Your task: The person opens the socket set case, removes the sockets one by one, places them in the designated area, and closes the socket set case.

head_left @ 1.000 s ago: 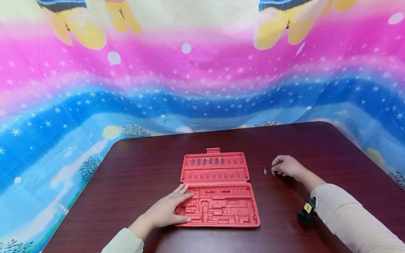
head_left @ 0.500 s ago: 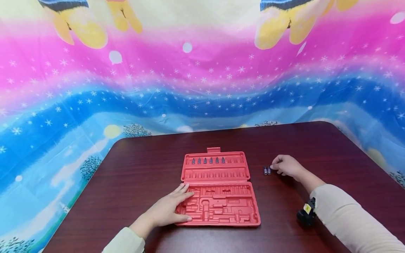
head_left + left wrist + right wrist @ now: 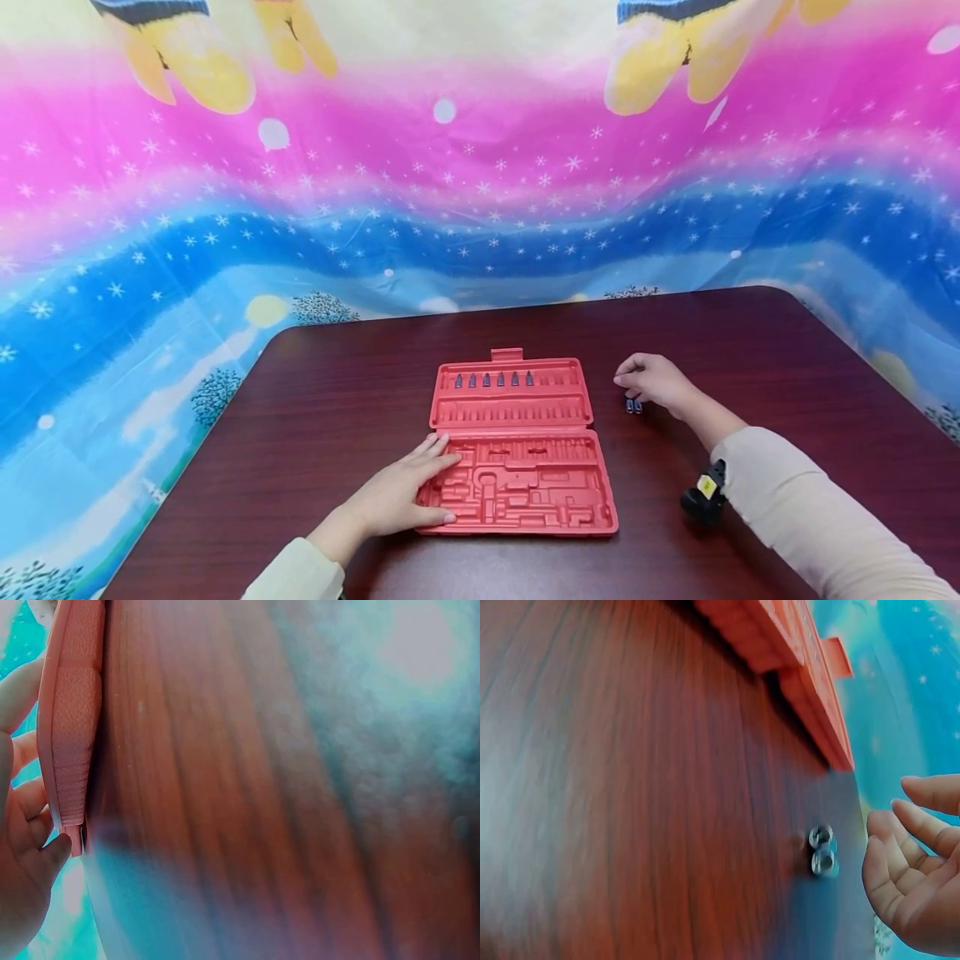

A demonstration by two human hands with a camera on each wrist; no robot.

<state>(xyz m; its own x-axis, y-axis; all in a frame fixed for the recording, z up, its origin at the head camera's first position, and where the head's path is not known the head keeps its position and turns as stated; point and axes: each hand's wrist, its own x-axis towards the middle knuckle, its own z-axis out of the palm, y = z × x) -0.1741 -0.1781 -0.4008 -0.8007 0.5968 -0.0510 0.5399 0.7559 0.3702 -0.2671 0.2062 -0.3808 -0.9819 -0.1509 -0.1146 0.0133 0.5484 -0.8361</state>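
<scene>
An open red plastic tool case (image 3: 513, 479) lies flat on the table. My left hand (image 3: 397, 492) rests on its left side, with fingers and thumb spread over the rim; the left wrist view shows the hand (image 3: 30, 847) at the case's outer wall (image 3: 71, 742). Two small metal bit sockets (image 3: 633, 407) are side by side to the right of the case. My right hand (image 3: 660, 383) is over them, fingers loosely bent. In the right wrist view the hand (image 3: 922, 870) has nothing between its fingers, and the bit sockets (image 3: 823, 851) show their round hollow ends.
Several dark pointed bits (image 3: 493, 380) sit in a row in the case's far half, whose latch tab (image 3: 506, 354) points away. Dark wood tabletop (image 3: 337, 400) surrounds the case. A patterned cloth (image 3: 480, 183) hangs behind. The right wrist carries a black camera (image 3: 705, 496).
My right hand slid one bit socket left until it was beside the other, then released it and moved up and left. The left hand and case have stayed put.
</scene>
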